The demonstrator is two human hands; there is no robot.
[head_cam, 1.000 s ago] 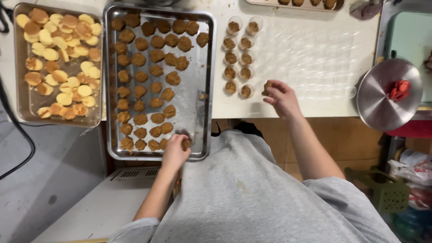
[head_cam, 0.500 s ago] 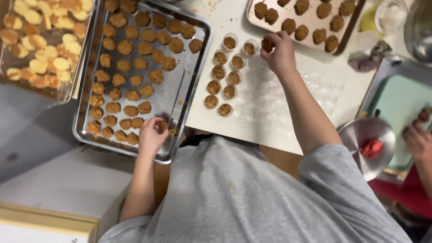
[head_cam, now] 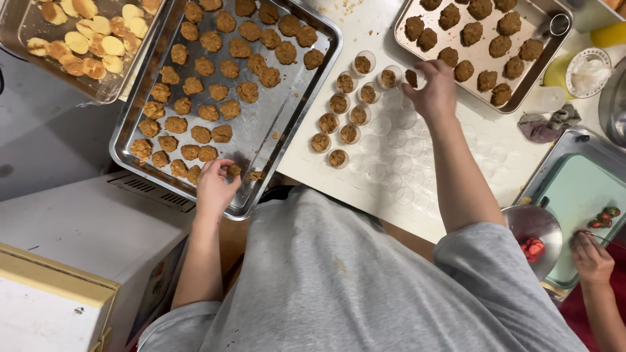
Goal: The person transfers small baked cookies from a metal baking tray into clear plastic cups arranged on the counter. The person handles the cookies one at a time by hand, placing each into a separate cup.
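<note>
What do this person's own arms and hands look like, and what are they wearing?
Both hands, left and right, are bare: no gloves, rings or watch visible. The forearms are bare too. A grey short-sleeved T-shirt covers the upper arms, its sleeves ending about the elbows.

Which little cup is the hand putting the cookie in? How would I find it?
Start at the big steel tray of brown cookies in the middle, then look right to the cluster of small clear cups on the white counter. The cup under the right hand sits at the cluster's top right end, where the fingertips hold a brown piece over it.
</note>
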